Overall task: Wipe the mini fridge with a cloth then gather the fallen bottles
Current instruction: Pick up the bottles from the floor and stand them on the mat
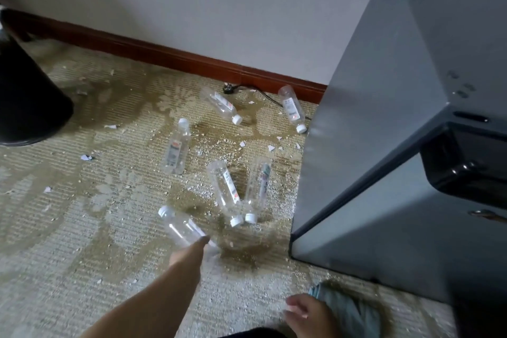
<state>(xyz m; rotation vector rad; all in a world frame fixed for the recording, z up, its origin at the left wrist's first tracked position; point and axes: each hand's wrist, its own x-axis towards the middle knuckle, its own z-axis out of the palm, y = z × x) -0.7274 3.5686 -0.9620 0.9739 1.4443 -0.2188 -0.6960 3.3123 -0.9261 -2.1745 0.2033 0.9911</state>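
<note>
Several clear plastic bottles with white caps lie on the patterned carpet (68, 228). Two lie near the wall (222, 104) (292, 108), one lies at mid-floor (177, 149), and a pair lies side by side next to the fridge (226, 192) (259, 186). My left hand (192, 254) is closed around the base of the nearest bottle (179, 228), whose cap points away to the left. My right hand (304, 313) is low at the bottom edge, gripping a grey-blue cloth (345, 307) that rests on the carpet. The grey mini fridge (370, 145) stands at the right.
A black bin (27, 96) stands at the left. A black plug and cord (229, 88) lie along the red-brown baseboard (164, 55). White paper scraps and crumbs are scattered over the carpet, thickest next to the fridge.
</note>
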